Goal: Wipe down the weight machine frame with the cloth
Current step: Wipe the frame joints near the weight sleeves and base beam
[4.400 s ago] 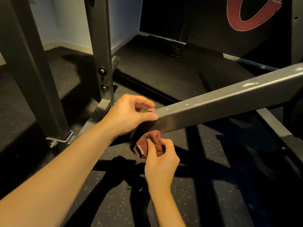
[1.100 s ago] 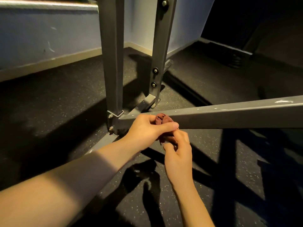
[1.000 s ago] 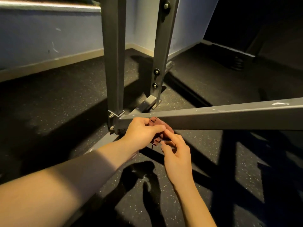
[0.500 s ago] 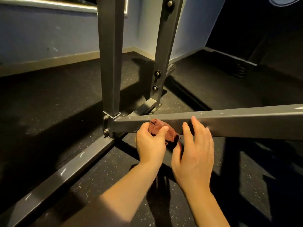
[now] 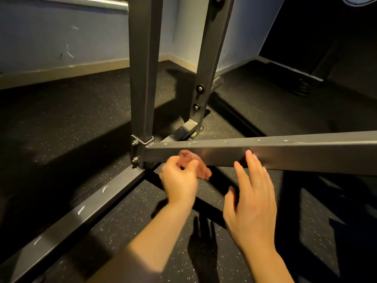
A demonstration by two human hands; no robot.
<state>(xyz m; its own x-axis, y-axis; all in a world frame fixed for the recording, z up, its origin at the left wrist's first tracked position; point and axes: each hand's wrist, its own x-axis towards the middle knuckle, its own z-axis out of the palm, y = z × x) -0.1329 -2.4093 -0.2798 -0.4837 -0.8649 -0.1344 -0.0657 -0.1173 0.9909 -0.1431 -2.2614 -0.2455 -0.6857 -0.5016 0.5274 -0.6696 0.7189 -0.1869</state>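
The left hand (image 5: pixel 179 184) grips the bunched cloth (image 5: pixel 193 163) against the frame bar (image 5: pixel 265 152) (near its bolted corner), while the right hand (image 5: pixel 251 203), fingers straight and released, holds nothing beside it.

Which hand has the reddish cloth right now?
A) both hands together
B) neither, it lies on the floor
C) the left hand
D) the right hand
C: the left hand grips the cloth against the grey frame bar, while the right hand is spread open with straight fingers and holds nothing.
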